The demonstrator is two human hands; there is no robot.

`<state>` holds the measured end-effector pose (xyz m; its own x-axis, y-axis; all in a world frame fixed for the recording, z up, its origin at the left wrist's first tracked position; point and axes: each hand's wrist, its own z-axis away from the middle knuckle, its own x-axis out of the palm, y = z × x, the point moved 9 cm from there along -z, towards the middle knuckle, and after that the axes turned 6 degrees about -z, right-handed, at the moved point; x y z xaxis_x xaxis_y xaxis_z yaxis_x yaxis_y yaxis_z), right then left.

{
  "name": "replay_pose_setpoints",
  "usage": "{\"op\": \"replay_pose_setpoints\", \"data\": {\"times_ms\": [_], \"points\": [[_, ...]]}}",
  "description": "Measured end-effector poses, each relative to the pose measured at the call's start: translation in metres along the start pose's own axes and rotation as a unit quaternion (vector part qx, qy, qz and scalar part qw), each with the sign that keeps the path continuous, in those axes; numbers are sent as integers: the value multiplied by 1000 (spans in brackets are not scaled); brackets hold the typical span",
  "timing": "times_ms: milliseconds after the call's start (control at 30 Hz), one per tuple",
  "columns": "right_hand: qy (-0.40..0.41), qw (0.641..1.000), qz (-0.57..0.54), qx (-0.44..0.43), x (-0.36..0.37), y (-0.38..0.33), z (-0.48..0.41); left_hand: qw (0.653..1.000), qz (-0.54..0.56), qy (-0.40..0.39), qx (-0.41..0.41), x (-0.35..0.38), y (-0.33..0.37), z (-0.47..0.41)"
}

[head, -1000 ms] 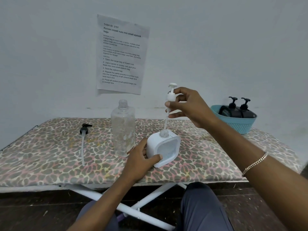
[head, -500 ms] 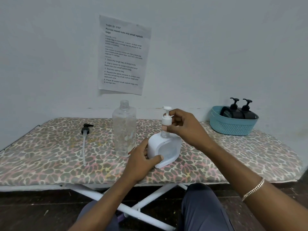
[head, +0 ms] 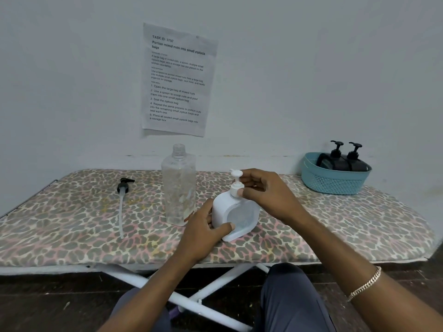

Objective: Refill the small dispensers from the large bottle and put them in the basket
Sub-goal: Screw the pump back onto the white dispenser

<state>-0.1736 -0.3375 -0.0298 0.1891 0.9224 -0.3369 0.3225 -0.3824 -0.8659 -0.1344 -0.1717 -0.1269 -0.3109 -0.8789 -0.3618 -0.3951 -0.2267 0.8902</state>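
Pump (head: pixel 236 185) went down into the dispenser (head: pixel 230 209); right hand (head: pixel 268 195) pinches it, left hand (head: pixel 201 236) grips the dispenser. Two black ones (head: pixel 335 164) sit in the basket (head: pixel 335 183); this looks last.

Your left hand (head: pixel 202 232) gripped the white dispenser (head: pixel 242 213) by its side; your right hand (head: pixel 266 195) pinched the pump (head: pixel 235 188) at its top.

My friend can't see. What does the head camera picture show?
A person's right hand pinches the white pump atop a white dispenser gripped by the left hand. A clear bottle stands beside it; two black dispensers sit in a blue basket.
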Motion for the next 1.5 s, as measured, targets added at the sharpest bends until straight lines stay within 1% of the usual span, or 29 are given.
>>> {"op": "replay_pose_setpoints", "data": {"times_ms": [200, 300, 400, 500, 567, 633, 700, 767, 833, 933, 1000, 1067, 1133, 1233, 1300, 1367, 1500], "points": [[3, 999, 33, 16, -1, 3, 0, 1000, -11, 2, 1, -1, 0, 1], [41, 998, 50, 17, -3, 6, 2, 1000, -20, 2, 4, -1, 0, 1], [83, 994, 68, -1, 1, 9, 3, 1000, -25, 3, 10, -1, 2, 2], [102, 992, 68, -9, 6, 12, 5, 999, -29, 2, 13, -1, 2, 2], [100, 993, 65, 0, 7, 15, 7, 1000, -27, 3, 13, -1, 3, 2], [73, 995, 59, 14, 9, 16, 6, 1000, -23, 1, 13, -1, 4, 2], [30, 999, 20, 23, 11, 16, 4, 1000, -20, 1, 11, 0, 3, 2], [5, 999, -25, 29, 10, 12, 4, 1000, -20, 2, 10, 0, 1, 1], [13, 999, -36, 26, 7, 10, 3, 1000, -19, 2, 10, 0, 1, 1], [53, 998, -33, 11, 4, 12, 3, 1000, -22, 1, 12, 0, 0, 1], [73, 997, -13, -4, 7, 14, 3, 1000, -24, -1, 14, 0, 0, 1], [82, 997, -1, -1, 9, 16, 4, 1000, -21, 0, 12, 0, -1, 0], [60, 998, -2, 16, 11, 18, 2, 1000, -19, 3, 11, 0, -2, 0], [7, 999, -42, 24, 13, 16, 1, 1000, -22, 6, 14, 0, -2, -1], [-4, 998, -62, 26, 11, 15, 0, 1000, -25, 5, 14, 0, -1, -1], [12, 998, -64, 24, 9, 16, 0, 1000, -22, 2, 12, 0, 0, -1], [69, 997, -39, 8, 11, 21, 2, 1000, -21, 0, 13, 0, 1, 0]]}}
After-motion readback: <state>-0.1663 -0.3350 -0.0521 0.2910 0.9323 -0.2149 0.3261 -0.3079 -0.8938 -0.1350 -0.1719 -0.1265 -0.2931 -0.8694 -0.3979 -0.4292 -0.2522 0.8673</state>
